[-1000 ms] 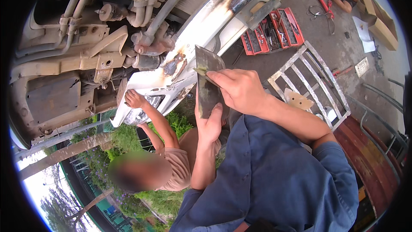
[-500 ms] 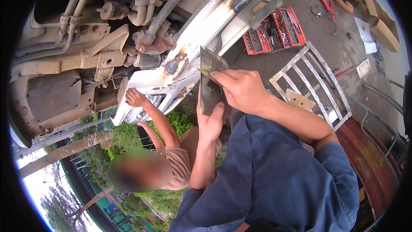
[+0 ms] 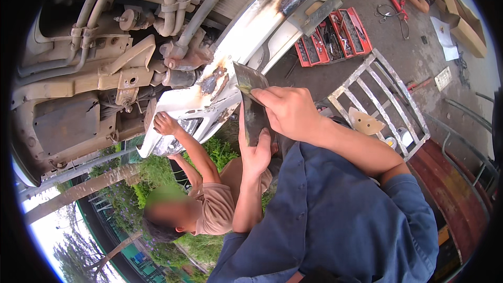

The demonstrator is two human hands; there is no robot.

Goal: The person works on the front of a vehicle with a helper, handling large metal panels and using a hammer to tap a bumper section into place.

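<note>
Your left hand (image 3: pixel 255 158) is clamped on the dark board (image 3: pixel 255 118), thumb over its face and fingers along the far edge. The board is held up just right of the white panel (image 3: pixel 181 97), its top corner overlapping the panel in view; you can't tell from here whether they touch. Your right hand (image 3: pixel 291 112) is at the board, thumb and forefinger bunched beside a streak of greenish paste (image 3: pixel 244 89); whether they pinch a thin spreader is hidden.

To work the paste well, keep the left grip firm and the board steady, press evenly with the right, and draw flat strokes across the face so the paste neither lumps nor runs off the edge. Mind the co-worker's hand (image 3: pixel 165 123), which rests on the white panel's left end.

Compared with half a second ago, the board's top has swung left, closer to the white panel, and your right fingertips have shifted slightly left with it. The paste shows as a thinner streak, and the co-worker's head has turned.
</note>
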